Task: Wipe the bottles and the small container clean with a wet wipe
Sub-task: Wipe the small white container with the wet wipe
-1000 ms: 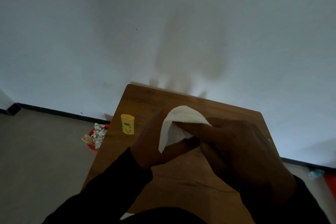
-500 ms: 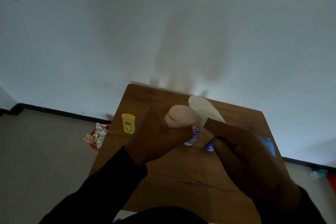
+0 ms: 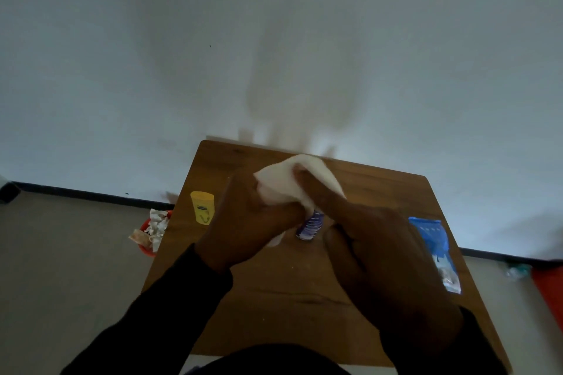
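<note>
While both my hands are bunched together in the middle of the frame, the white wet wipe (image 3: 297, 184) is draped over the top of whatever my left hand (image 3: 249, 231) is holding. My left fingers are curled round it from the left side, but the wipe covers it so completely that I honestly can't tell what's under there. My right hand (image 3: 377, 256) comes in from the lower right, with its fingers (image 3: 307, 181) pinching and pressing into the wipe from above, so that hand is wrapped on the wipe itself.

Just below the wipe, peeking out between my hands, there's a blue and white bottle (image 3: 310, 225) standing on the wooden table (image 3: 289, 298). It looks upright, and I can't tell if my fingers are touching it or just in front of it.

Over at the left side of the table, a small yellow container (image 3: 202, 207) stands upright on its own, apart from my hands. On the right side of the table a blue wipe packet (image 3: 435, 253) lies flat, running lengthwise toward the bottom right of the frame.

Off the table's left edge, on the floor, a red bin (image 3: 152, 233) holds crumpled white scraps. Dark sleeves (image 3: 146, 323) cover both my arms at the bottom of the frame.
</note>
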`<action>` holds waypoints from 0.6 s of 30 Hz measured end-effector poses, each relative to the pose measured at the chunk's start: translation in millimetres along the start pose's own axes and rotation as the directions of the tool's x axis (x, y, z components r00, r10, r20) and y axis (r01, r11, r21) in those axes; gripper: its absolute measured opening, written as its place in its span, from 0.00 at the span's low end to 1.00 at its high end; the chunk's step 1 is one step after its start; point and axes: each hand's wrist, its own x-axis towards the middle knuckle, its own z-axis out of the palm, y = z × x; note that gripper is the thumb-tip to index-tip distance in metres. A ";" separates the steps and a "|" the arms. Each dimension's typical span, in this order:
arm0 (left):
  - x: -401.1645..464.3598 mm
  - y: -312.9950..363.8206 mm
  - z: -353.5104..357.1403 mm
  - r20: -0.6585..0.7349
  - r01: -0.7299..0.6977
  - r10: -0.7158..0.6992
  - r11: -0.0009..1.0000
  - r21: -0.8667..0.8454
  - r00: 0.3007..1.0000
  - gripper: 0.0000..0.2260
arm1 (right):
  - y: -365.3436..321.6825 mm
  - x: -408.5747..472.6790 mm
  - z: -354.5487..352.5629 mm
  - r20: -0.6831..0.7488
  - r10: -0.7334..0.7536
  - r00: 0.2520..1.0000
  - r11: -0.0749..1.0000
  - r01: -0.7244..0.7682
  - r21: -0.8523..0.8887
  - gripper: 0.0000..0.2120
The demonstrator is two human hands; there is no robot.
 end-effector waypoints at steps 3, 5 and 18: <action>7.3 -4.7 -5.2 -0.103 0.033 -0.037 0.999 -0.040 0.994 0.16 | 23.1 -3.6 5.4 0.062 0.117 0.991 0.993 -0.117 -0.005 0.26; 12.2 -13.4 -7.4 -0.146 0.076 -0.084 0.995 -0.064 0.986 0.21 | 37.5 -6.2 13.0 0.140 0.220 0.965 0.973 -0.227 0.039 0.27; 19.3 -101.9 -11.8 -0.156 0.246 -0.211 0.932 0.265 0.965 0.19 | 67.2 -8.0 140.3 0.457 0.258 0.851 0.631 -0.507 0.587 0.26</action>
